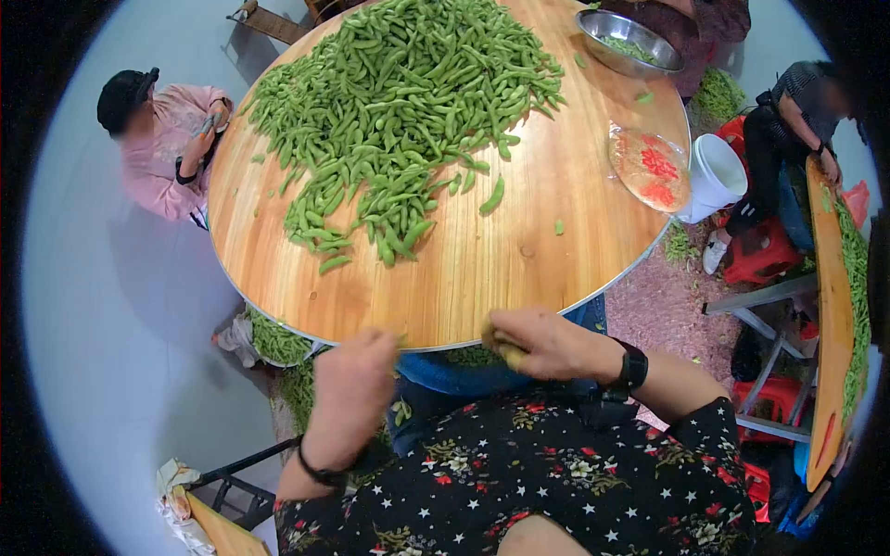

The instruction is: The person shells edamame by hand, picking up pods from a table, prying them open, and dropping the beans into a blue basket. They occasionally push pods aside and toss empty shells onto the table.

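Note:
At the near edge of the round wooden table, my left hand point(355, 378) is closed in a loose fist, slightly blurred. A small yellow-green bit shows at its fingertips; I cannot make out what it is. To the right, my right hand point(545, 343) is curled with thumb and fingers pressed together. Its fingertips look yellow-green, and whatever they hold is hidden. The hands are apart. Beyond them, a large heap of green soybean pods point(399, 102) covers the far and left part of the table. Below and between the hands, a blue tub point(454, 378) holds green material.
The wooden table point(482, 278) bears a steel bowl point(640, 65) and a clear plastic sheet with red marks point(654, 171). A white bucket point(716, 176) stands beside it. One person in pink point(167, 139) sits left; another sits right near red stools point(760, 250) and a second table point(820, 343).

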A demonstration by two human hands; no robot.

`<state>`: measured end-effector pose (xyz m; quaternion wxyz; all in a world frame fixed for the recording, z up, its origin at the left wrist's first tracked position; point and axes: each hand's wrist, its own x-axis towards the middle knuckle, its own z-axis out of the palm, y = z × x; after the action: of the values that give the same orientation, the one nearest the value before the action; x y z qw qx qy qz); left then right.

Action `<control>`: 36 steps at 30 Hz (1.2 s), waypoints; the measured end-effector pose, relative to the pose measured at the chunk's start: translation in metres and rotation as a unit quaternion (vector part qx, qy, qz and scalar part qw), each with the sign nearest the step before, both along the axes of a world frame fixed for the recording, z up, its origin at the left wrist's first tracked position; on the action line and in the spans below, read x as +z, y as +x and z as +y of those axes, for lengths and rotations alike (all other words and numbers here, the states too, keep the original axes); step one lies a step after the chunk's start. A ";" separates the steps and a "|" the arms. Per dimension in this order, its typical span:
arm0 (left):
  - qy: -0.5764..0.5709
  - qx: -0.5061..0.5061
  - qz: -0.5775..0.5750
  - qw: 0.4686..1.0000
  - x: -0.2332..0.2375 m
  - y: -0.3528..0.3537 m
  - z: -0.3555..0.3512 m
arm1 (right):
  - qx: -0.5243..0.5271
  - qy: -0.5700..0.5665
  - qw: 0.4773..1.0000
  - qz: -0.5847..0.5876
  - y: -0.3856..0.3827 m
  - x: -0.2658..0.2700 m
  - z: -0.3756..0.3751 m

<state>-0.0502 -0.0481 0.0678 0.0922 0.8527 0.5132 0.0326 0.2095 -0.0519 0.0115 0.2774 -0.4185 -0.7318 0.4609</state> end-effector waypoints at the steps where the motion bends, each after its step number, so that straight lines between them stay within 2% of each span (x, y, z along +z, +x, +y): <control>1: 0.056 -0.011 0.017 0.998 0.010 -0.008 0.003 | 0.058 0.062 0.996 -0.005 0.005 -0.001 -0.002; 2: 0.112 -0.021 0.033 0.993 0.020 -0.011 0.004 | 0.116 0.123 0.985 -0.011 0.008 -0.002 -0.003; 6: 0.124 -0.033 -0.033 0.991 0.029 0.020 0.031 | 0.160 0.140 0.972 -0.101 0.011 0.018 -0.004; 8: 0.103 -0.097 -0.119 0.983 0.014 0.048 0.060 | 0.156 0.141 0.974 -0.091 0.010 0.013 -0.003; 10: 0.088 -0.123 -0.113 0.982 -0.005 0.079 0.097 | 0.149 0.140 0.975 -0.083 0.008 0.005 -0.002; 12: 0.155 -0.137 -0.139 0.968 -0.040 0.105 0.136 | 0.020 0.107 0.993 0.042 0.005 -0.005 0.000; 13: 0.155 -0.140 -0.142 0.968 -0.045 0.115 0.142 | -0.039 -0.007 0.996 0.085 0.008 -0.006 0.005; 14: 0.138 -0.126 -0.113 0.976 -0.049 0.123 0.146 | -0.041 -0.007 0.996 0.083 0.010 -0.010 0.008; 16: 0.123 -0.115 -0.085 0.982 -0.050 0.130 0.147 | -0.191 -0.059 0.949 0.245 0.011 -0.019 0.016; 17: 0.119 -0.119 -0.097 0.981 -0.051 0.129 0.145 | -0.203 0.005 0.956 0.214 0.010 -0.023 0.016; 18: 0.114 -0.122 -0.109 0.980 -0.050 0.127 0.141 | -0.203 0.004 0.955 0.216 0.009 -0.023 0.015; 19: 0.113 -0.122 -0.107 0.980 -0.049 0.123 0.137 | -0.199 0.096 0.961 0.165 0.007 -0.022 0.014; 20: 0.087 -0.108 -0.183 0.973 -0.045 0.117 0.134 | -0.193 0.189 0.956 0.113 0.005 -0.020 0.013; 21: 0.062 -0.094 -0.257 0.960 -0.039 0.112 0.128 | -0.194 0.188 0.956 0.116 0.008 -0.009 0.014; 22: 0.061 -0.095 -0.254 0.961 -0.030 0.108 0.120 | -0.226 -0.029 0.943 0.244 0.014 0.008 0.014; 23: 0.039 -0.087 -0.294 0.951 -0.021 0.103 0.108 | -0.243 -0.245 0.868 0.356 0.018 0.017 0.016; 24: 0.016 -0.078 -0.333 0.939 -0.016 0.098 0.098 | -0.244 -0.246 0.867 0.357 0.017 0.013 0.019; 26: 0.015 -0.083 -0.339 0.937 -0.013 0.085 0.082 | -0.204 -0.103 0.811 0.538 0.013 0.002 0.028; 27: 0.024 -0.076 -0.338 0.938 -0.009 0.080 0.074 | -0.249 0.022 0.871 0.423 0.009 0.001 0.034; 28: 0.033 -0.068 -0.338 0.938 -0.009 0.075 0.067 | -0.248 0.021 0.871 0.423 0.005 -0.007 0.036; 29: 0.037 -0.056 -0.321 0.945 -0.013 0.067 0.063 | -0.244 0.143 0.911 0.301 0.002 -0.018 0.039; 30: 0.039 -0.053 -0.321 0.945 -0.020 0.062 0.059 | -0.231 0.262 0.922 0.170 -0.003 -0.021 0.040; 32: -0.029 0.006 -0.409 0.912 -0.030 0.051 0.052 | -0.205 0.216 0.942 0.157 -0.005 -0.020 0.031; 34: -0.049 0.022 -0.418 0.907 -0.033 0.046 0.046 | -0.184 0.109 0.966 0.142 -0.008 -0.011 0.025; 35: -0.068 0.033 -0.426 0.901 -0.034 0.045 0.044 | -0.183 0.109 0.967 0.141 -0.009 -0.002 0.024; 36: -0.068 0.034 -0.428 0.901 -0.038 0.046 0.044 | -0.139 -0.040 0.964 0.223 -0.010 0.011 0.025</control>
<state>-0.0045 -0.0040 0.0301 0.3598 0.7304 0.4536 0.3622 0.1994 -0.0273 0.0226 0.4780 -0.4139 -0.5666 0.5284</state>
